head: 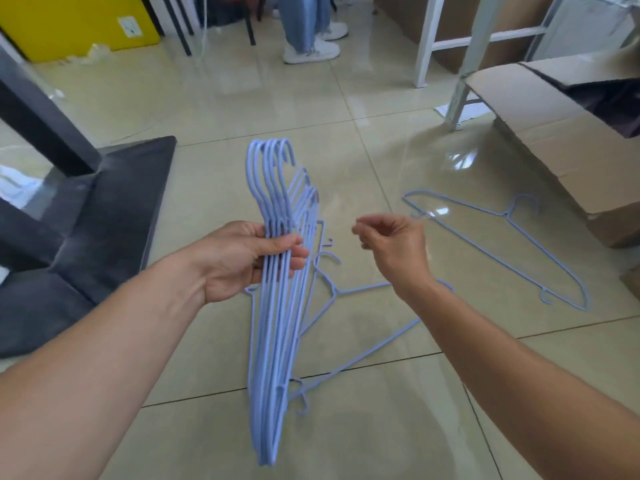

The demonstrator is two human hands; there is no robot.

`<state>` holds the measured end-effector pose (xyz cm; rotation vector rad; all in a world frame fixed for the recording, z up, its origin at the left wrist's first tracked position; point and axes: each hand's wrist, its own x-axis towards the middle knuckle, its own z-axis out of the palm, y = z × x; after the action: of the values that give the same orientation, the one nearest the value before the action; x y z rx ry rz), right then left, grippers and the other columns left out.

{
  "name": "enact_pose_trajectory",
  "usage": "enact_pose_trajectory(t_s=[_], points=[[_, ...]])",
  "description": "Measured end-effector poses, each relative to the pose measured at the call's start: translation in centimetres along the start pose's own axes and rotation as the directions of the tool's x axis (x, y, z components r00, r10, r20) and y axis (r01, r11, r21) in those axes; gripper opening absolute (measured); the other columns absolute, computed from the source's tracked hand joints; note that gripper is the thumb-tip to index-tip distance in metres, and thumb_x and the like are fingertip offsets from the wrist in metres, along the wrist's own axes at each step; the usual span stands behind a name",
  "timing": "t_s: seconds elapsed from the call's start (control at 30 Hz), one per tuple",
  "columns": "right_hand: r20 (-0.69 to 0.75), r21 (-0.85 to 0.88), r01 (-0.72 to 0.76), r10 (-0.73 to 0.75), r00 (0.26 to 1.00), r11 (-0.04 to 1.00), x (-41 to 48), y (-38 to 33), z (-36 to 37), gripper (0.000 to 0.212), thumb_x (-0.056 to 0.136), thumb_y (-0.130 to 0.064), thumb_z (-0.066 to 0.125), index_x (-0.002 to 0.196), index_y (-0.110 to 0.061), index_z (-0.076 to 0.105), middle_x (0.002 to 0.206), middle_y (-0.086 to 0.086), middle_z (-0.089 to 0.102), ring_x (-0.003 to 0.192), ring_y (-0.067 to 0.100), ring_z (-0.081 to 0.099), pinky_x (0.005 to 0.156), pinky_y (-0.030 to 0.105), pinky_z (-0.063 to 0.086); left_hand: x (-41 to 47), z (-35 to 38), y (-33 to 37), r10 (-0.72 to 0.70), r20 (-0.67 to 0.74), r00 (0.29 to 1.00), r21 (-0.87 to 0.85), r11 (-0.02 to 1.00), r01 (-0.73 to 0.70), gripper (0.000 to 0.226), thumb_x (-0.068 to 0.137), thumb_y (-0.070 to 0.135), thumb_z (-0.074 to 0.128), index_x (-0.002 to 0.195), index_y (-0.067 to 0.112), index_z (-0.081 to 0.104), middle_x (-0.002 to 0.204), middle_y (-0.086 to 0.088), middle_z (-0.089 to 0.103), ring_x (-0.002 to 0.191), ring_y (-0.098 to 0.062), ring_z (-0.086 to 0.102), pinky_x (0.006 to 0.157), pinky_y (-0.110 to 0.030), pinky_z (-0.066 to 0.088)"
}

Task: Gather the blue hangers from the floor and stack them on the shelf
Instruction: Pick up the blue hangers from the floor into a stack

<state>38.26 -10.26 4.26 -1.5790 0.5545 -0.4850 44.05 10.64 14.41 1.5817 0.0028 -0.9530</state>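
My left hand (242, 259) grips a bunch of several light blue wire hangers (273, 341), held edge-on with their hooks pointing away from me. My right hand (394, 247) hovers just right of the bunch, fingers loosely curled and holding nothing. Under my right forearm a blue hanger (363, 362) lies flat on the tiled floor. A second loose blue hanger (498, 244) lies on the floor further right, near the cardboard box. No shelf surface is identifiable in view.
A large open cardboard box (554, 140) stands at the right. White metal frame legs (460, 98) rise behind it. A dark grey mat and black furniture (104, 216) fill the left. A person's legs in white shoes (311, 50) stand at the back.
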Motion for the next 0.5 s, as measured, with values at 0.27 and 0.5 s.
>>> enact_pose_trajectory(t_s=[0.27, 0.5], points=[[0.178, -0.801, 0.019, 0.209, 0.962, 0.598, 0.1, 11.1, 5.3, 0.019, 0.078, -0.023, 0.069, 0.088, -0.007, 0.073, 0.091, 0.014, 0.073, 0.091, 0.035, 0.067, 0.073, 0.032, 0.05, -1.1, -5.4, -2.5, -0.013, -0.163, 0.987, -0.043, 0.999, 0.006, 0.014, 0.086, 0.01, 0.064, 0.096, 0.0, 0.068, 0.083, -0.013, 0.076, 0.07, -0.018, 0.074, 0.061, -0.027, 0.061], [0.197, -0.906, 0.114, 0.169, 0.966, 0.407, -0.1, 11.9, 6.8, 0.016, 0.082, -0.013, 0.056, 0.086, -0.006, 0.069, 0.093, 0.018, 0.07, 0.088, 0.038, 0.066, 0.071, 0.035, 0.052, -1.1, -7.1, -3.7, -0.045, -0.201, 0.979, -0.078, 0.997, 0.03, 0.017, 0.088, 0.008, 0.063, 0.1, -0.003, 0.067, 0.088, -0.016, 0.075, 0.071, -0.02, 0.074, 0.068, -0.03, 0.062]])
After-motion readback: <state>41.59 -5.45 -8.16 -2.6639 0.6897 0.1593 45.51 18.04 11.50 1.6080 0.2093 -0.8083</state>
